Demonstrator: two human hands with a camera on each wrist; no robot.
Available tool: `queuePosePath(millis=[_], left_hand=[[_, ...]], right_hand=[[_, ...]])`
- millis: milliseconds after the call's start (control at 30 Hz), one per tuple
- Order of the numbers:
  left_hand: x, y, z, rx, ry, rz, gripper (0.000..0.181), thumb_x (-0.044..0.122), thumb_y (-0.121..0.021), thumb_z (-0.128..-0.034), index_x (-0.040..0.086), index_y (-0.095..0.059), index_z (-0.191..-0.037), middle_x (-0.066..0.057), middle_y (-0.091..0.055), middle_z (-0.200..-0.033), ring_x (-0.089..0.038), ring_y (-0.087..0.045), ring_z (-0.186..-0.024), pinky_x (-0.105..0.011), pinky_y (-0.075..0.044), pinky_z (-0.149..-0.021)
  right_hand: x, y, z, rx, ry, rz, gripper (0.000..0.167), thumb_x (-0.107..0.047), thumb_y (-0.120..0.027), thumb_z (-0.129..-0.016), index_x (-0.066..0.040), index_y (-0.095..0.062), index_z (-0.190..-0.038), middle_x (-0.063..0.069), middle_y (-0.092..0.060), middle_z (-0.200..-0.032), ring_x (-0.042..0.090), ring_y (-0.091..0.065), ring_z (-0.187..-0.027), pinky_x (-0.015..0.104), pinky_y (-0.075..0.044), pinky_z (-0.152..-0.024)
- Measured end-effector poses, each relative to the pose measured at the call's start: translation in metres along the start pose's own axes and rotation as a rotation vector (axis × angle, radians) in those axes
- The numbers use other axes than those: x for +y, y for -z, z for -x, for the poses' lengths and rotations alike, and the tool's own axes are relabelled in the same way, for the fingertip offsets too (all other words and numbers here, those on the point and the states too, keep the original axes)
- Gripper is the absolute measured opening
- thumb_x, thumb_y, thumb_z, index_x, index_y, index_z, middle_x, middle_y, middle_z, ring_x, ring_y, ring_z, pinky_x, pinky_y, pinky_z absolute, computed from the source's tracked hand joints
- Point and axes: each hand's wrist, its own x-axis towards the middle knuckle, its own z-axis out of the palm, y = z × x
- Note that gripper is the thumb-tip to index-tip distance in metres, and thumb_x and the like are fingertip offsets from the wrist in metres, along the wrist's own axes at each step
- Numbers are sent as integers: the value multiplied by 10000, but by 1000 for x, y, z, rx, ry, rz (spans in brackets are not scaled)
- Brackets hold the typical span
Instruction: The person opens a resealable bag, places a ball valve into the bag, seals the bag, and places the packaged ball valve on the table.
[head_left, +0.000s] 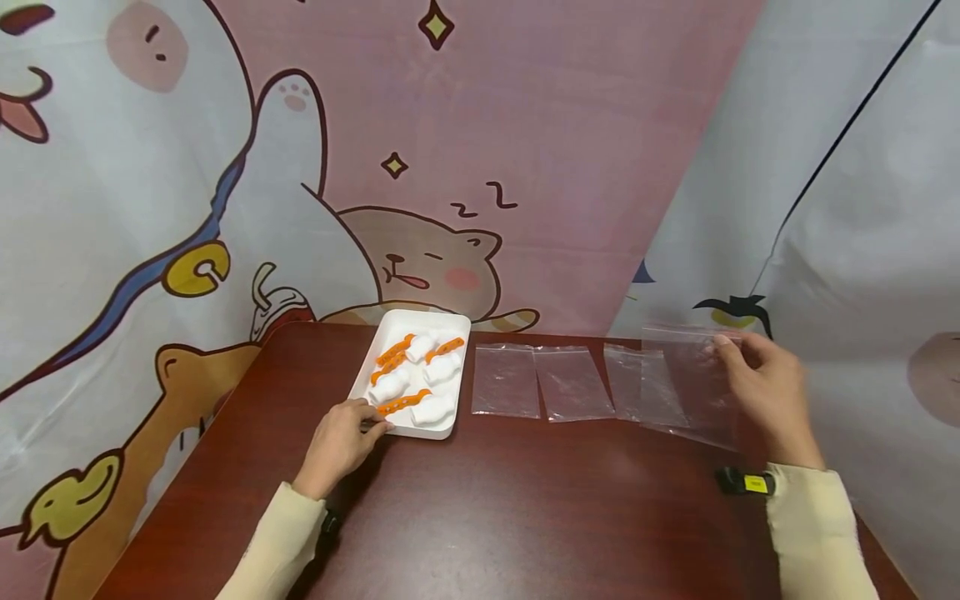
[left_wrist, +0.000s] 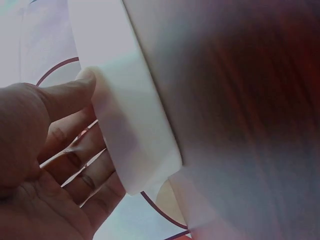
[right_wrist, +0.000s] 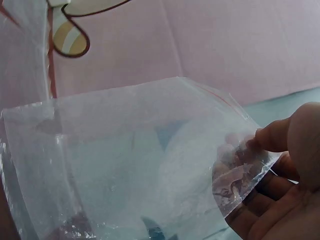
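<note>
The left hand [head_left: 343,443] grips the near left corner of a white tray [head_left: 442,429], thumb on its rim; the left wrist view shows the fingers of that hand [left_wrist: 65,145] against the tray's wall [left_wrist: 135,125]. In the tray lie several white rolled pieces [head_left: 390,385] and orange strips with holes [head_left: 405,402]. My right hand [head_left: 772,398] pinches the upper right corner of a clear zip bag [head_left: 701,392]. In the right wrist view the bag [right_wrist: 125,160] hangs spread from the thumb and fingers of the hand [right_wrist: 280,175].
Two flat clear bags [head_left: 506,382] lie right of the tray, and another bag [head_left: 630,383] lies partly behind the held one. Behind the brown table [head_left: 540,517] hangs a cartoon-printed cloth [head_left: 562,150]. A black strap with a yellow label [head_left: 753,483] is by the right wrist.
</note>
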Motion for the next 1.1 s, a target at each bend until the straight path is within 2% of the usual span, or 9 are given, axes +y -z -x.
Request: queuePosePath(millis=[200, 433, 633, 767, 900, 1100], left_hand=[[1, 3, -2, -22, -9, -10, 62, 158, -863, -798, 148, -804, -783, 38, -683, -771, -172, -643, -709, -358, -500, -633], [2, 5, -3, -42, 8, -19, 50, 152, -853, -807, 135, -808, -792, 15, -692, -789, -183, -663, -720, -377, -524, -656], [3, 6, -3, -43, 1, -13, 51, 142, -853, -803, 128, -805, -791, 14, -686, -774, -162, -637, -689, -354, -506, -631], [3, 6, -3, -47, 5, -4, 54, 137, -850, -796, 146, -799, -783, 19, -701, -780, -150, -643, -696, -346, -509, -637], [6, 6, -6, -62, 14, 20, 57, 146, -847, -796, 158, -791, -794, 9, -724, -814, -163, -666, -738, -359, -524, -669], [19, 8, -13, -75, 6, 77, 162, 244, -846, -835, 113, -813, -925, -42, -771, -929, -230, -719, -867, -403, -557, -750]], right_hand=[[-21, -9, 6, -36, 18, -63, 436, -475, -540, -1039, -101, -698, -1197, -205, -650, -856, -58, -588, -784, 118, -457, -658], [-42, -23, 16, -64, 52, -78, 435, -540, -536, -1020, -177, -716, -1177, -65, -719, -969, 9, -597, -869, 115, -450, -719], [-56, -39, 24, -106, 125, -136, 391, -469, -551, -1039, -133, -715, -1154, 102, -727, -1018, 100, -664, -832, 145, -532, -683], [-64, -49, 28, -137, 189, -188, 346, -393, -563, -1051, -93, -714, -1135, 137, -724, -986, 141, -684, -822, 158, -566, -689], [-71, -57, 32, -163, 229, -206, 335, -370, -571, -1052, -81, -713, -1142, 129, -725, -957, 113, -670, -801, 161, -565, -689], [-81, -66, 38, -204, 267, -220, 325, -374, -580, -1047, -97, -713, -1152, 106, -739, -952, 79, -671, -789, 190, -571, -692]])
